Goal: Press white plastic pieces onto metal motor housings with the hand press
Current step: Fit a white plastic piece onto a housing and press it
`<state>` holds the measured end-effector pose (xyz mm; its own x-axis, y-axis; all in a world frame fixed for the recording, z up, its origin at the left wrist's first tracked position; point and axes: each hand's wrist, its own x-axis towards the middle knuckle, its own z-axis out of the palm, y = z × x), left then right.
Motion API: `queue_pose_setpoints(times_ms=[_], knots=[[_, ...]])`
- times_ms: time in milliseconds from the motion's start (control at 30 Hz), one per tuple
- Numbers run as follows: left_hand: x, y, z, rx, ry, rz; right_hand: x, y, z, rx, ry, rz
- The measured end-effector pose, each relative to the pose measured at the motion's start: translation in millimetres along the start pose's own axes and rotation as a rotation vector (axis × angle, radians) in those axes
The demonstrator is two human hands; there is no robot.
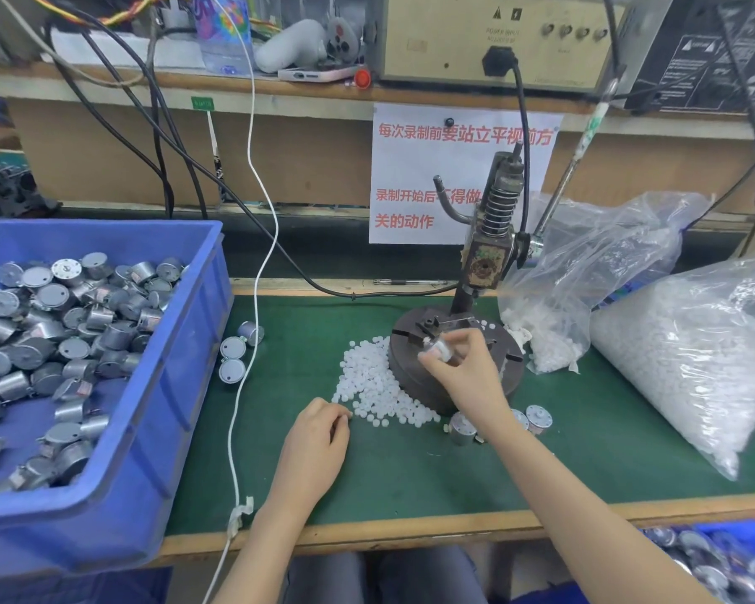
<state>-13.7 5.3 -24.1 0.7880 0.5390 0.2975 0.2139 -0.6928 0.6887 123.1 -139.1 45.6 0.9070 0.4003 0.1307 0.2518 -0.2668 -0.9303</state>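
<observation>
Bin (184, 342), blue plastic, sits far left on the green mat (410, 468), heaped w/ metal motor housings (53, 324). Three more loose housings (236, 350) lie on the mat just right of the bin, beside a white cable (253, 272) running near to far. Left hand (319, 442) rests on the mat near centre, fingers curled loosely w/ tips at the near edge of the pile of white plastic pieces (375, 390); can't tell if a piece is pinched between them. That pile spreads against the left side of the hand press (484, 255), whose round dark base (410, 368) stands centre-right, spring and column rising behind, lever handle (576, 150) angled up to the right. Right hand (463, 368) is over the base, fingers and thumb gripping one motor housing (436, 348) just above the fixture; blurred, so contact w/ the fixture is unclear. A few housings (537, 418) lie on the mat near the right forearm. Further right, an open clear bag (585, 272) and a larger full bag (689, 350), both w/ white pieces. Near right corner, another blue bin (742, 534) of housings, partly out of view.
</observation>
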Motion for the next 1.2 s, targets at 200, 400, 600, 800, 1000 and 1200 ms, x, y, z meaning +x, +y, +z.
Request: queue_pose_setpoints(times_ms=[200, 400, 600, 800, 1000, 1200], knots=[[0.3, 0.9, 0.0, -0.012, -0.004, -0.017, 25.8, 5.1, -21.1, -0.265, 0.112, -0.059], [0.3, 0.8, 0.4, -0.005, -0.006, -0.023, 43.8, 18.3, -29.1, -0.428, 0.228, -0.111], [0.6, -0.2, 0.4, 0.008, -0.007, -0.017, 52.3, 29.2, -18.2, -0.540, 0.212, -0.121], [0.9, 0.1, 0.2, 0.013, -0.007, -0.008, 53.4, 29.7, -12.0, -0.666, 0.290, -0.073], [-0.1, 0.1, 0.3, 0.021, -0.014, -0.009, 57.4, 7.1, -34.7, 0.044, 0.313, 0.052], [1.5, -0.4, 1.7, 0.036, 0.002, -0.012, 96.1, -63.7, -98.9, 0.578, 0.401, 0.027]])
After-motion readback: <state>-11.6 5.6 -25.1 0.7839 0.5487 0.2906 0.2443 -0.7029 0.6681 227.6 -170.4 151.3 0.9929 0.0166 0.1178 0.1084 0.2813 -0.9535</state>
